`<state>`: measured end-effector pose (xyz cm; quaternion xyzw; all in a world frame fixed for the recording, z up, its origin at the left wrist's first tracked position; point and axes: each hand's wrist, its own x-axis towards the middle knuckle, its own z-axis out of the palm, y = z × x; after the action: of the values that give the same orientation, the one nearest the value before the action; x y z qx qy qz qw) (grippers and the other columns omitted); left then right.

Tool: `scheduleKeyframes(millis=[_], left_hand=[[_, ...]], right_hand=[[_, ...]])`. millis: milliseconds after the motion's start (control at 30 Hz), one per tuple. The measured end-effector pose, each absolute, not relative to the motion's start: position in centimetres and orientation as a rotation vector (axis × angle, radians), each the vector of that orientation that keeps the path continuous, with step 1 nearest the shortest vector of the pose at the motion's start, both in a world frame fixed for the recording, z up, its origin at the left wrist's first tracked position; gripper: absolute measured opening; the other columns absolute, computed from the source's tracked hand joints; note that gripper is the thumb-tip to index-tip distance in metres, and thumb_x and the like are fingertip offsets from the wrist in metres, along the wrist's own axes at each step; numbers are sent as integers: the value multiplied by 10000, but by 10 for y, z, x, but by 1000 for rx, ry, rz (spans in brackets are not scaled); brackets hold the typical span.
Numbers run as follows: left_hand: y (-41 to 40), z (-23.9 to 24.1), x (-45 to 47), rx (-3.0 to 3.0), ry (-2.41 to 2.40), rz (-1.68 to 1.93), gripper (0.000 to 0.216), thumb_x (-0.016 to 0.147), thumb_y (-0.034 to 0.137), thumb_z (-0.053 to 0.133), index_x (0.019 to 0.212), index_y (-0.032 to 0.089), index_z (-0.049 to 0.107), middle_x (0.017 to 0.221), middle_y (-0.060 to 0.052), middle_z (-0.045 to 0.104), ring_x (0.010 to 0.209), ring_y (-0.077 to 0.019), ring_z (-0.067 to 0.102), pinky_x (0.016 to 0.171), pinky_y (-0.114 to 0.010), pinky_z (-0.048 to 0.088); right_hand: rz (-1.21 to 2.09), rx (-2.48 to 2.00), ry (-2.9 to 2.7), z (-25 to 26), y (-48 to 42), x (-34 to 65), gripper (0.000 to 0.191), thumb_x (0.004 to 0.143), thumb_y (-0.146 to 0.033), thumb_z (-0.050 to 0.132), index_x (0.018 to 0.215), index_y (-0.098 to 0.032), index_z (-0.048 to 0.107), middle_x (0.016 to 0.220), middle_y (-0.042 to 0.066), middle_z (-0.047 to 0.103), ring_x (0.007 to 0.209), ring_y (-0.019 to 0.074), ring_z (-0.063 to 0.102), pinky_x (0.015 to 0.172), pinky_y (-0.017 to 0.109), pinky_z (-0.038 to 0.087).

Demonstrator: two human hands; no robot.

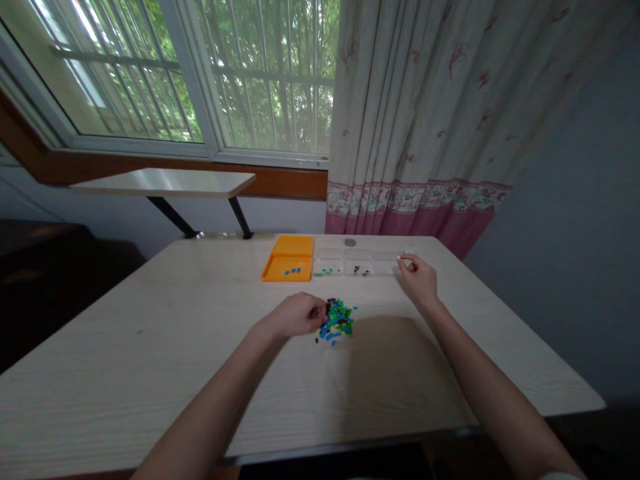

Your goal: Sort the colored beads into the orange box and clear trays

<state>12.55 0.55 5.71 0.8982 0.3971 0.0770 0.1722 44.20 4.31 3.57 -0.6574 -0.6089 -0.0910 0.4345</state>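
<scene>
My left hand point(299, 313) is closed, its fingertips at the left edge of a pile of small building bricks point(340, 319) in blue, green and dark brown. What those fingertips hold, if anything, is hidden. My right hand point(420, 277) pinches at the right-hand clear plastic box point(384, 270); a tiny pale spot shows at the fingertips, too small to name. In the middle clear box point(358, 254) lie several dark brown bricks point(357, 269). Green bricks point(327, 271) are in the left clear box point(329, 254). An open orange case point(286, 275) holds several blue bricks point(297, 270).
The pale wood-grain table point(175, 353) bears all of these. A small grey round object point(350, 243) sits behind the clear boxes. At the back left a raised white shelf point(170, 181) stands on black legs. A curtain point(415, 133) and window are beyond the table.
</scene>
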Motion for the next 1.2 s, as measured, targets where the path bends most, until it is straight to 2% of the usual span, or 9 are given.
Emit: scheduleKeyframes(millis=[200, 467, 600, 833, 1200], left_hand=[[6, 60, 125, 2538, 1119, 197, 174, 696, 243, 446, 707, 174, 606, 616, -1, 584, 530, -96, 474, 511, -186, 306], [5, 61, 124, 2505, 1106, 190, 157, 673, 204, 453, 688, 165, 605, 600, -1, 578, 529, -97, 472, 518, -187, 311], [3, 61, 125, 2489, 1049, 124, 114, 656, 220, 503, 671, 159, 598, 594, 12, 569, 525, -87, 465, 500, -179, 299], [0, 61, 130, 2559, 1082, 29, 257, 639, 436, 594, 645, 180, 578, 590, 20, 564, 521, -98, 464, 472, -196, 264], [4, 52, 129, 2627, 1085, 48, 155, 637, 354, 602, 679, 205, 592, 631, 24, 595, 554, -110, 504, 490, -204, 272]], right_hand=[[-86, -1882, -1466, 19, 56, 461, 308, 732, -419, 486, 845, -200, 670, 534, 0, 560, 478, 125, 484, 478, 222, 288], [-77, -1907, -1525, 18, 55, 465, 321, 754, -367, 455, 925, -187, 658, 572, 23, 602, 503, 140, 505, 498, 232, 304], [-86, -1856, -1570, 21, 51, 453, 306, 767, -359, 442, 873, -176, 664, 555, 20, 591, 497, 135, 505, 487, 224, 293], [26, -1645, -1882, 26, 27, 394, 269, 804, -342, 426, 881, -207, 646, 563, -13, 595, 481, 111, 500, 476, 198, 300], [202, -1387, -2202, 26, 2, 349, 219, 806, -314, 454, 877, -235, 645, 583, -21, 616, 497, 97, 523, 513, 184, 349]])
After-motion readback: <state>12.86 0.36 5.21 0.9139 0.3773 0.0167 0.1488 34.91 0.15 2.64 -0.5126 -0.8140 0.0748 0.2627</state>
